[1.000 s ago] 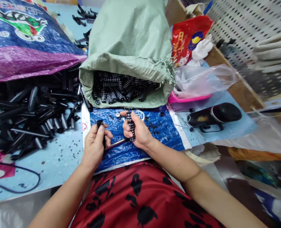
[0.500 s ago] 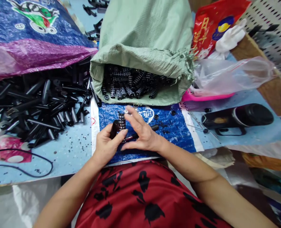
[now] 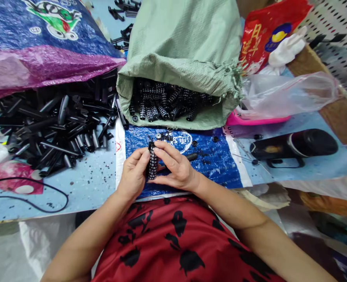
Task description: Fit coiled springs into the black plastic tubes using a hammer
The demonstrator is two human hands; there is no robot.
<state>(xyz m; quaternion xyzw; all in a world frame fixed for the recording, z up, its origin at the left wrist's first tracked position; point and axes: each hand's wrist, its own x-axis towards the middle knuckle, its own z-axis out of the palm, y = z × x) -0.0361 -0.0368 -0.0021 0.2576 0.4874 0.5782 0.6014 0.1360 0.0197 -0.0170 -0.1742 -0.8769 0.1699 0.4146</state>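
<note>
Both my hands hold a black cylinder of number dials (image 3: pixel 152 164), its rows of white digits facing up toward me. My left hand (image 3: pixel 132 172) is closed on its left side, thumb near the top end. From the right, my right hand (image 3: pixel 179 168) grips it between fingertips at the top and thumb at the bottom. A dark tool-like rod (image 3: pixel 192 156), partly hidden by my right hand, lies on the blue plastic sheet (image 3: pixel 220 168). Just beyond my fingers are a small grey washer (image 3: pixel 158 136) and scattered tiny black parts.
A pale green woven sack (image 3: pixel 179 47) lies open ahead, with many similar dial cylinders (image 3: pixel 163 111) inside. Black plastic pieces (image 3: pixel 53 125) spill from a blue and purple bag (image 3: pixel 56 58) at left. A black flask (image 3: pixel 293 148) lies at right beside a pink tray (image 3: pixel 258 120).
My right hand's spread fingers have closed on the dial cylinder. The smooth black piece seen in my left hand no longer shows separately, and the digits now face me along the cylinder's length.
</note>
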